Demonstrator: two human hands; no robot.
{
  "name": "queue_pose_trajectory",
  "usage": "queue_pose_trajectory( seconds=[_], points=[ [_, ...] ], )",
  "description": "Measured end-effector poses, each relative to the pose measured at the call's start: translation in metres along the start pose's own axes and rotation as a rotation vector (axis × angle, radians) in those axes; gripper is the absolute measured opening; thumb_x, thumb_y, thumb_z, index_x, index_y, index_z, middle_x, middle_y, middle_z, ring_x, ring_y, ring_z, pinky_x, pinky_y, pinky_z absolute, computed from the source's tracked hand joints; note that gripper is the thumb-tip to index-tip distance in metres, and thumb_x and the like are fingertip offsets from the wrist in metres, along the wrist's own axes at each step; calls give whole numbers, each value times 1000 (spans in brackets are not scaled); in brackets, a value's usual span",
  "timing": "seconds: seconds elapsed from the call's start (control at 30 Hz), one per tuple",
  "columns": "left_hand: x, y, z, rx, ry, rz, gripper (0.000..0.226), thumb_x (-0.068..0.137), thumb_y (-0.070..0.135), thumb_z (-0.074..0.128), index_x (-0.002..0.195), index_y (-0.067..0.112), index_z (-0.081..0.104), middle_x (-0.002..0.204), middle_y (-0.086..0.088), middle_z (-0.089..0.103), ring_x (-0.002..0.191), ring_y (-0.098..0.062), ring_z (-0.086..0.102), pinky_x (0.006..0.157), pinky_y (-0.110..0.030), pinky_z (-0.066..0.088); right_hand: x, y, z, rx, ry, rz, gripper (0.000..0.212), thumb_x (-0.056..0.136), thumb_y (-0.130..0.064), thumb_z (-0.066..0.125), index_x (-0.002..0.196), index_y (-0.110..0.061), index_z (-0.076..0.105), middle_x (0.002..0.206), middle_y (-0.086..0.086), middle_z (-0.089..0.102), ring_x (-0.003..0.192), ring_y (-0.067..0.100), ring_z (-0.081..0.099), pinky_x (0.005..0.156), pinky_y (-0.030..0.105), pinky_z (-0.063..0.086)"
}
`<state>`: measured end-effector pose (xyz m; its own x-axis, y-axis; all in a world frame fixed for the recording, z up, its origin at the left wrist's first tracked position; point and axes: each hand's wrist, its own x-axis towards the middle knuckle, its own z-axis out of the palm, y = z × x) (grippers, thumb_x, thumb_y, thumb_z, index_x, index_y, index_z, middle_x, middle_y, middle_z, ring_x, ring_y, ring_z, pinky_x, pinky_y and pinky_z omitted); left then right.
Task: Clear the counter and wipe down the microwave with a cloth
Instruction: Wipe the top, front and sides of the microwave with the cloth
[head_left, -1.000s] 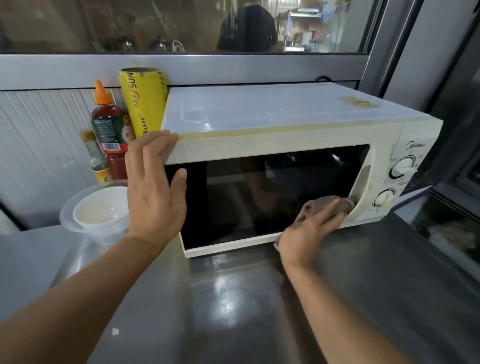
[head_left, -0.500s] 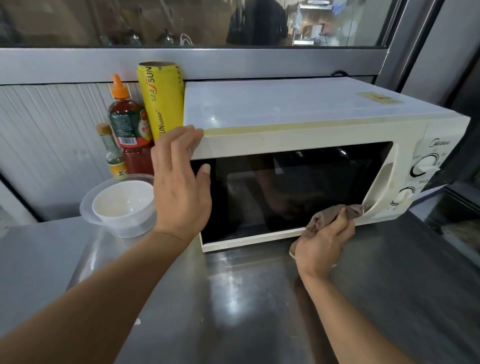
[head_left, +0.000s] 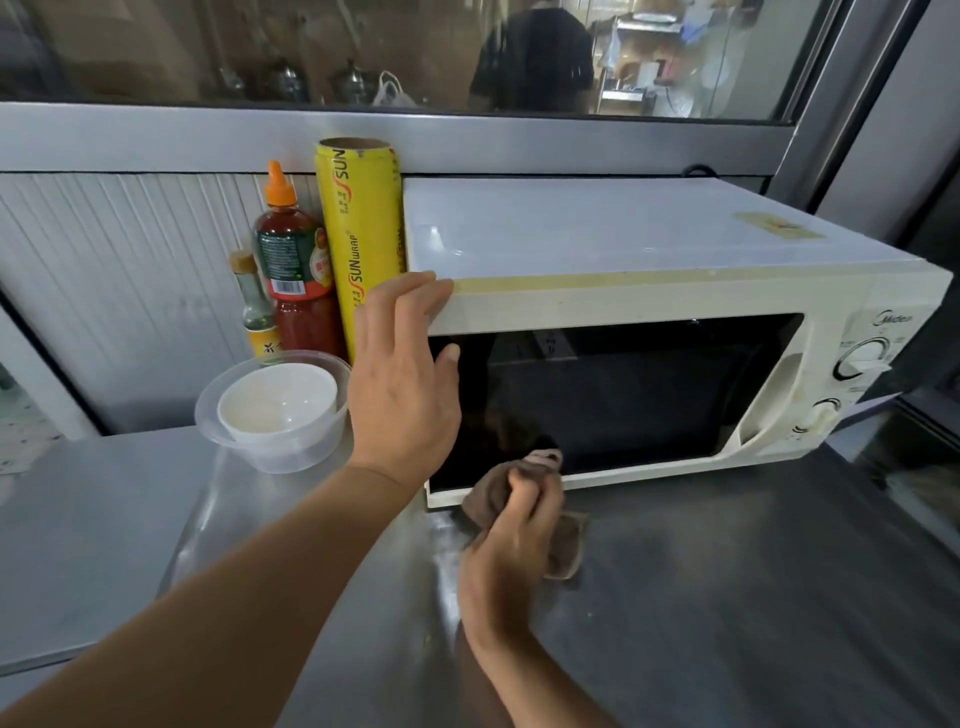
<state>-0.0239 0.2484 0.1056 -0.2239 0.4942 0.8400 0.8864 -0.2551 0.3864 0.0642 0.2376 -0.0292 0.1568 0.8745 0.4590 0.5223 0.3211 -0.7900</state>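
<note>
The microwave (head_left: 649, 332) stands on the steel counter (head_left: 727, 597), hard against the back wall. The right hand (head_left: 511, 551) grips a bunched brown cloth (head_left: 519, 488), fingers curled around it, at the lower left corner of the dark door glass (head_left: 597, 395). A second ago the cloth was pressed near the door handle (head_left: 774, 400) on the right; it has since swept left along the bottom edge of the door. The left hand (head_left: 402, 374) stays flat and open against the upper left corner of the cabinet, fingers over the top edge, bracing the unit.

The shift indicates one full pass across the lower door. By judgement, the top panel, control knobs (head_left: 865, 358) and sides remain to be wiped.

Left of the microwave stand a yellow wrap roll (head_left: 358, 244), a red sauce bottle (head_left: 293, 270), a small bottle (head_left: 254, 306) and stacked plastic bowls (head_left: 275, 410); counter clearing appears unfinished.
</note>
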Motion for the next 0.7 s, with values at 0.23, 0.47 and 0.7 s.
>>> queue_pose_trajectory(
  seconds=[0.23,0.47,0.7],
  points=[
    [8,1,-19,43,-141,-35,43,78,-2,65,119,4,54,124,-11,49,116,-26,48,93,-23,40,-18,-16,-4,-33,-287,-46,47,74,10,56,117,-7,53,127,9,41,114,26,46,95,31,41],
    [12,-5,-47,65,-403,-15,66,80,0,62,138,22,41,143,9,34,123,-13,45,85,-28,51,-1,-32,-38,-122,-503,-59,42,80,2,54,116,-21,54,116,-10,46,101,12,56,73,17,38],
    [20,6,-83,58,-599,-163,72,81,9,64,142,33,34,153,19,24,123,-14,52,88,-40,53,9,-47,-79,-345,-546,-337,21,88,-11,47,80,-29,54,91,-6,53,75,13,55,66,27,45]
  ],
)
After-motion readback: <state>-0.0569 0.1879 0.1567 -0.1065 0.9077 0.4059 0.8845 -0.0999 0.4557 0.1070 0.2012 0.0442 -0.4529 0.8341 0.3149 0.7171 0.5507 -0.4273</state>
